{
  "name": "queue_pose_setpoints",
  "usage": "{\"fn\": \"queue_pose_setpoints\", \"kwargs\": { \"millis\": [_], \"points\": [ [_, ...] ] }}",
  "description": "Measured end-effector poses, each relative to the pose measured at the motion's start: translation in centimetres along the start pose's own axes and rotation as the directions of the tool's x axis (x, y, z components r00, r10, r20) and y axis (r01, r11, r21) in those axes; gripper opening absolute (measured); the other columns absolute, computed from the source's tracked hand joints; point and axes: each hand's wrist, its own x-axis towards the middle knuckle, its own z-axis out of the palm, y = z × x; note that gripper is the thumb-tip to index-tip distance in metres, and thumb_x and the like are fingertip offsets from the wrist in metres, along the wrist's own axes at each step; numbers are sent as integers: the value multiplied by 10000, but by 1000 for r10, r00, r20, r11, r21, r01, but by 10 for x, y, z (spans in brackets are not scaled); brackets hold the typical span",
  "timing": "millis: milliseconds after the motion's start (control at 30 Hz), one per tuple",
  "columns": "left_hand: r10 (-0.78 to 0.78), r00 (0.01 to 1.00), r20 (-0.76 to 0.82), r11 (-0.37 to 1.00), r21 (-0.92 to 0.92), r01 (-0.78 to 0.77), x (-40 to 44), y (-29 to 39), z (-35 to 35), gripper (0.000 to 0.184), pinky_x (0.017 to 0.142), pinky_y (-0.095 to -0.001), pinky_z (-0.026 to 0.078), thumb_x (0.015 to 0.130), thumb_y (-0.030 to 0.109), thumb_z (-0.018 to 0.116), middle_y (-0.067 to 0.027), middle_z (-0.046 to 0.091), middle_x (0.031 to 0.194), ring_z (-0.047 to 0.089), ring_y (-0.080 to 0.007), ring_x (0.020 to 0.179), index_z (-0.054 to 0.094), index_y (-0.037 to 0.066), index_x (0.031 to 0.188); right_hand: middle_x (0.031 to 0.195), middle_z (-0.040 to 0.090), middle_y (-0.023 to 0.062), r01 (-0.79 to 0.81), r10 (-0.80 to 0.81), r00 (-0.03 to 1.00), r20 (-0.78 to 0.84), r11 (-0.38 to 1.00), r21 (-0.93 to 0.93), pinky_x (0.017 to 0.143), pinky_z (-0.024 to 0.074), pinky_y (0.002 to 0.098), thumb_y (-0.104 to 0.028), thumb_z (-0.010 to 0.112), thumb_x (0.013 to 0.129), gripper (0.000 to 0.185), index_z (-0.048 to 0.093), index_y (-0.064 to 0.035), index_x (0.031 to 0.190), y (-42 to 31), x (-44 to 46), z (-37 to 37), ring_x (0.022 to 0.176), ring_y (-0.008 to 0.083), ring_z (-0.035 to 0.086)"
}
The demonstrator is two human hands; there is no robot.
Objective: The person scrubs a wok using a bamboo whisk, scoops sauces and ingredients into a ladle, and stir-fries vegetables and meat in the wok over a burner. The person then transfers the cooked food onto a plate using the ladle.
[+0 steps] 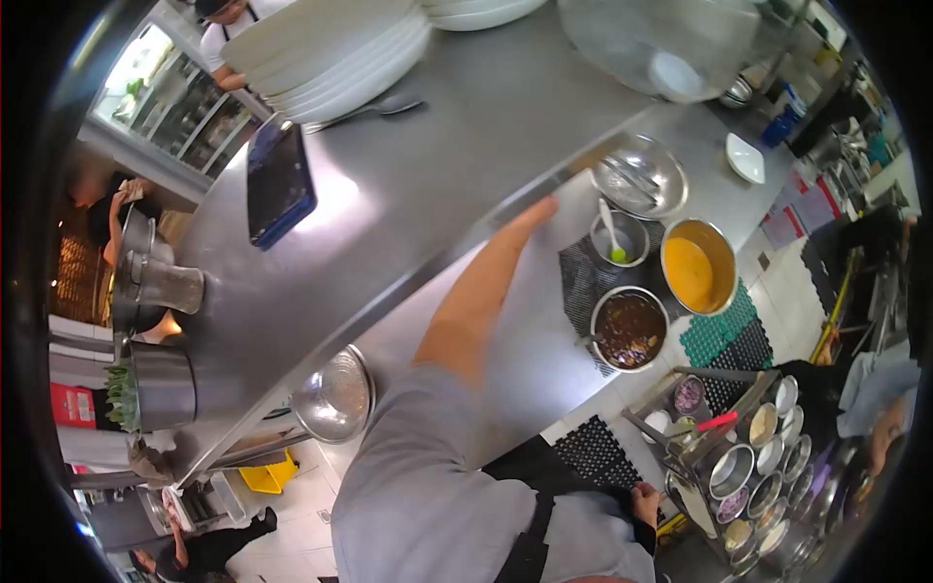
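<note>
My left arm reaches forward to the edge of the raised steel shelf (418, 194). My left hand (536, 216) is at that edge, its fingers mostly hidden by it. Beyond the hand is a steel bowl (671, 185) with metal utensils inside. Close by stand a small pot (637, 228) holding a green-tipped spatula (617, 251), a pot of orange sauce (692, 272), and a pot of dark brown sauce with pieces in it (630, 330). Low by my waist, my right hand (644, 503) has curled fingers; whatever it may hold is hidden.
Stacked white plates (340, 58), a spoon (398, 104) and a phone (279, 185) lie on the shelf. A steel bowl (333, 394) sits below its edge. At right are several ingredient containers (731, 471). Co-workers stand at the upper left, lower left and right.
</note>
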Motion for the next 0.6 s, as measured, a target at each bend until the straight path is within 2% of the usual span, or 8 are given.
{"fn": "queue_pose_setpoints", "kwargs": {
  "millis": [67, 233, 400, 467, 533, 600],
  "points": [
    [-38, 999, 34, 999, -5, 39, -8, -5, -4, 580, 1061, -486, 438, 814, 16, 566, -297, 417, 1443, 480, -464, 1286, 439, -38, 1378, 649, 591, 48, 57, -47, 991, 121, 996, -75, 450, 465, 293, -72, 557, 911, 100, 611, 2, 871, -42, -7, 20, 511, 138, 566],
    [-122, 991, 47, 992, -17, 123, -44, -13, -19, 480, 1027, -499, 449, 857, 40, 538, -300, 485, 1366, 521, -456, 1227, 483, -31, 1329, 648, 591, 48, 124, -79, 969, 233, 975, -186, 450, 465, 293, -76, 559, 911, 104, 616, 4, 875, -80, 32, 55, 513, 139, 568],
    [-212, 975, 67, 974, -73, 217, -81, -5, -43, 391, 993, -512, 461, 901, 63, 509, -304, 552, 1290, 562, -447, 1168, 527, -24, 1281, 647, 591, 49, 246, -180, 948, 261, 937, -249, 450, 466, 294, -80, 562, 911, 109, 621, 5, 879, -117, 59, 69, 515, 139, 570],
    [-288, 953, 90, 944, -141, 298, -106, 9, -56, 359, 980, -517, 465, 918, 73, 497, -305, 579, 1260, 578, -444, 1145, 544, -21, 1262, 647, 591, 49, 297, -230, 938, 258, 917, -265, 450, 466, 294, -82, 563, 911, 111, 623, 6, 880, -126, 65, 69, 516, 140, 571],
    [-298, 950, 94, 937, -160, 310, -145, 23, -67, 332, 966, -522, 470, 935, 82, 486, -307, 606, 1229, 594, -440, 1121, 561, -18, 1243, 647, 592, 50, 362, -293, 921, 257, 887, -287, 449, 467, 294, -83, 564, 911, 113, 625, 7, 882, -134, 65, 67, 516, 140, 572],
    [-94, 994, 48, 995, -16, 95, -181, 14, -62, 256, 915, -534, 494, 950, 118, 488, -292, 569, 1252, 615, -442, 1054, 579, -35, 1134, 646, 592, 50, 421, -355, 900, 251, 857, -297, 449, 467, 294, -85, 565, 911, 115, 627, 8, 883, -140, 67, 65, 517, 140, 573]
  ]
}}
